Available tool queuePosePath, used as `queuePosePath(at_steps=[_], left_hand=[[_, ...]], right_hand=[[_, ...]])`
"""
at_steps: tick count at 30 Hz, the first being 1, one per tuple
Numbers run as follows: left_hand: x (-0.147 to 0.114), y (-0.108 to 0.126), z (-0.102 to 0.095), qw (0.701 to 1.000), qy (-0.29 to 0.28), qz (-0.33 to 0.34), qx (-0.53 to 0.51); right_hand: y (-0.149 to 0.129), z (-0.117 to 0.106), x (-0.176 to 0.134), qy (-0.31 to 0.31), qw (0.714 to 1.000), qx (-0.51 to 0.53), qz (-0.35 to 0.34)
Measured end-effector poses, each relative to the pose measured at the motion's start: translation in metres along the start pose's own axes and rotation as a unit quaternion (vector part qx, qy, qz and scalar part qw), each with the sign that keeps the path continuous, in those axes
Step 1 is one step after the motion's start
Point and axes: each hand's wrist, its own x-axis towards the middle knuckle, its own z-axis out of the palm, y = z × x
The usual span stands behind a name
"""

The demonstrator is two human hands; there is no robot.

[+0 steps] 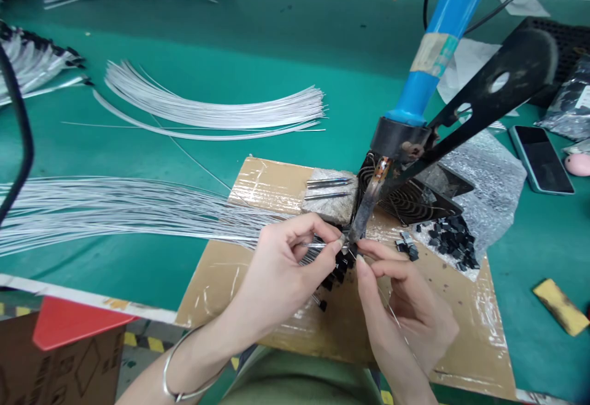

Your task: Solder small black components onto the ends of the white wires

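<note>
My left hand (295, 263) is closed in a pinch on the end of a thin white wire, right at the tip of a soldering iron (366, 205). Opposite it, my right hand (405, 300) pinches a fine strand of solder wire (397, 322), which trails down past the palm. The iron, with its blue handle (421, 76), hangs tilted, held from the side by a black metal bracket (498, 94). Under my fingertips lie several black-ended wire tips (338, 270), partly hidden. A long bundle of white wires (138, 211) runs in from the left beneath my left hand.
Cardboard (442, 331) covers the work spot. A black fan (410, 196) sits behind the iron, beside a grey block (329, 202) with metal rods. Black pieces (454, 242) lie on bubble wrap (493, 177). A phone (542, 159), yellow sponge (561, 306) and another wire bundle (216, 107) are around.
</note>
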Motion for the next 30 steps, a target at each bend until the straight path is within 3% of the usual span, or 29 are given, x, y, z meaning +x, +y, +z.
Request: queuePosePath(at_steps=[13,20,24,30], left_hand=[[0.0,-0.002,0.003,1.0,-0.007,0.011,-0.008],[0.0,-0.004,0.003,0.999,-0.017,0.036,0.007],[-0.002,-0.01,-0.003,0.992,0.002,0.099,0.082],[-0.01,-0.027,-0.012,0.939,0.046,0.281,0.195]], right_hand=[[0.001,0.001,-0.001,0.02,1.0,0.003,0.007],[0.007,-0.002,-0.005,-0.013,0.999,0.027,0.016],[0.006,-0.007,-0.002,0.028,0.999,0.009,0.035],[0.01,-0.031,0.002,0.124,0.982,0.01,0.143]])
